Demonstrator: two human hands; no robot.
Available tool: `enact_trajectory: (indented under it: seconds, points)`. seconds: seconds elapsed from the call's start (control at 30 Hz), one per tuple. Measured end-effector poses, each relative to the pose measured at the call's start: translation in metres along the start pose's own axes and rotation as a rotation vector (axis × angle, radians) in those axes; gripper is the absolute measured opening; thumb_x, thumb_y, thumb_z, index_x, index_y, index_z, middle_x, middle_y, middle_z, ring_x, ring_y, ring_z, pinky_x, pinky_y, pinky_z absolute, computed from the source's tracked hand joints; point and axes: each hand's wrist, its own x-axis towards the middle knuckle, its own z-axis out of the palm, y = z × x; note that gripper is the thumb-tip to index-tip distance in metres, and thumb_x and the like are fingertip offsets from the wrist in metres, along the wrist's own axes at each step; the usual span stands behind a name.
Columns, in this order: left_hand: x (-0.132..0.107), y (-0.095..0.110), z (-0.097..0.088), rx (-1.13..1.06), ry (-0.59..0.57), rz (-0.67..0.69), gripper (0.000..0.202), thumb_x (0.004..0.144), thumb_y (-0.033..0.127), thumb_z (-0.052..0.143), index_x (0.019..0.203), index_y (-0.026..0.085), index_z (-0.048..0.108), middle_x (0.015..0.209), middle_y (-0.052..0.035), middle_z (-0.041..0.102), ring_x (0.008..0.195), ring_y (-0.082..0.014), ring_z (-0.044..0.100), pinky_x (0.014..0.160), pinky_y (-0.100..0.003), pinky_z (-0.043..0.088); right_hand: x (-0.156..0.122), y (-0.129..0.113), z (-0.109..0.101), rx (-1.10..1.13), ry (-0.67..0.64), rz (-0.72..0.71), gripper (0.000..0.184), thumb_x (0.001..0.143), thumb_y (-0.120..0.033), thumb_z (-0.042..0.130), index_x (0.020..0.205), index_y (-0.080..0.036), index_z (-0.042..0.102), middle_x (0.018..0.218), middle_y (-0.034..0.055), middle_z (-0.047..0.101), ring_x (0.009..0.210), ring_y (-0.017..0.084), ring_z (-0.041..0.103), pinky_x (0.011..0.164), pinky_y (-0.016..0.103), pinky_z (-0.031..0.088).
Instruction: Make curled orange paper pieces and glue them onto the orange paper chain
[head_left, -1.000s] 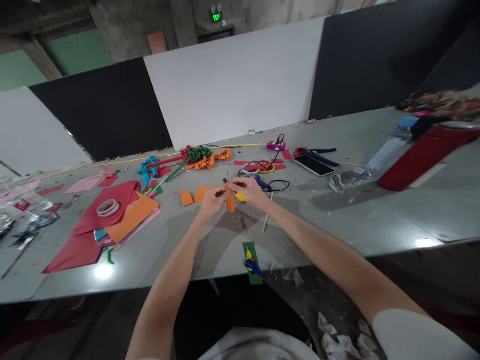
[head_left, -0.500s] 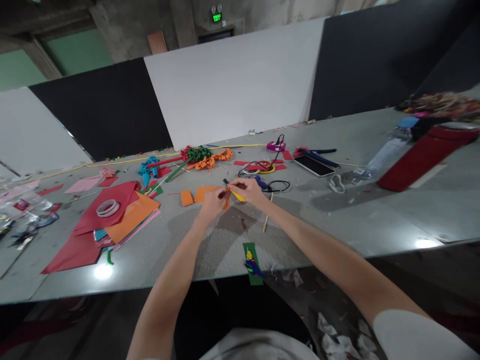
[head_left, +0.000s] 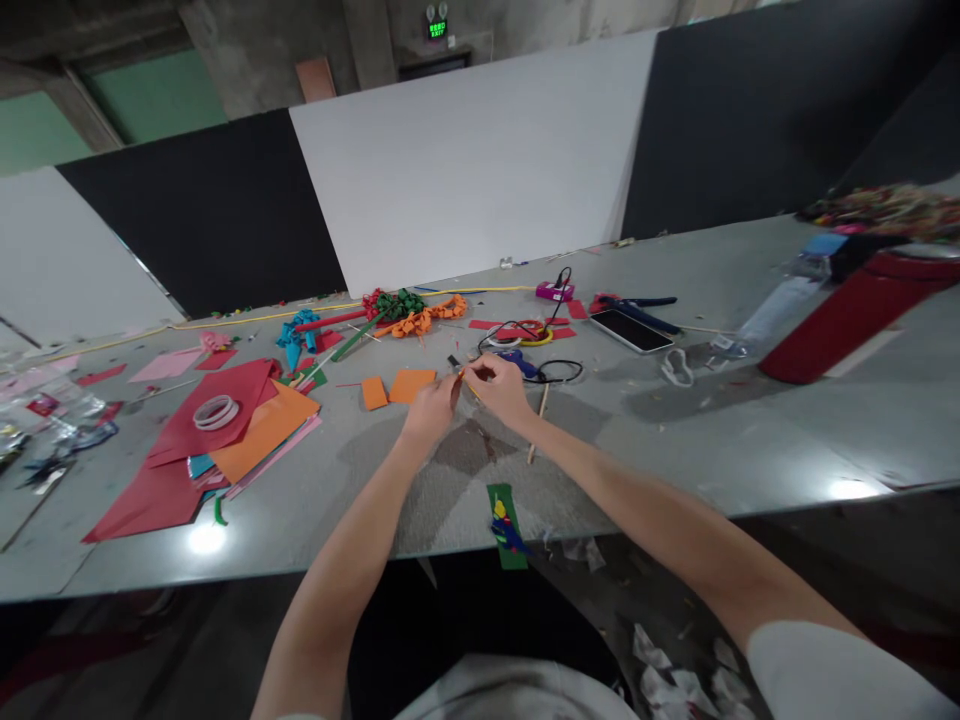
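My left hand [head_left: 430, 407] and my right hand [head_left: 501, 385] meet above the middle of the grey table [head_left: 750, 430], fingers pinched together. Between them they grip a small orange paper piece with a thin yellow strip [head_left: 463, 382], now almost hidden by the fingers. Two orange paper squares [head_left: 397, 388] lie just left of my hands. A thin wooden stick [head_left: 537, 425] lies under my right wrist. A green card with coloured scraps [head_left: 505, 524] sits near the front edge.
Red, orange and pink paper sheets with a tape roll [head_left: 216, 412] lie at left. Curled paper flowers [head_left: 401, 312] are behind my hands. A phone [head_left: 628, 330], cables [head_left: 525, 345], a plastic bottle [head_left: 772, 308] and a red cylinder [head_left: 851, 310] stand to the right.
The orange piece hung visibly below my fingers a second ago; now my hands have closed over it and shifted slightly away from me. The view tilted a little.
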Motion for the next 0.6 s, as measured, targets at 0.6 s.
enact_trajectory:
  seconds: [0.6]
  points:
    - [-0.0011, 0.0023, -0.0042, 0.214, -0.089, 0.046, 0.025, 0.101, 0.018, 0.045, 0.116, 0.015, 0.065, 0.096, -0.0142, 0.069, 0.091, -0.0241, 0.067, 0.083, -0.033, 0.05, -0.0019, -0.0039, 0.0024, -0.052, 0.071, -0.024, 0.021, 0.083, -0.035, 0.063, 0.07, -0.02, 0.067, 0.072, 0.0038, 0.066, 0.065, 0.017, 0.055, 0.064, 0.03, 0.044]
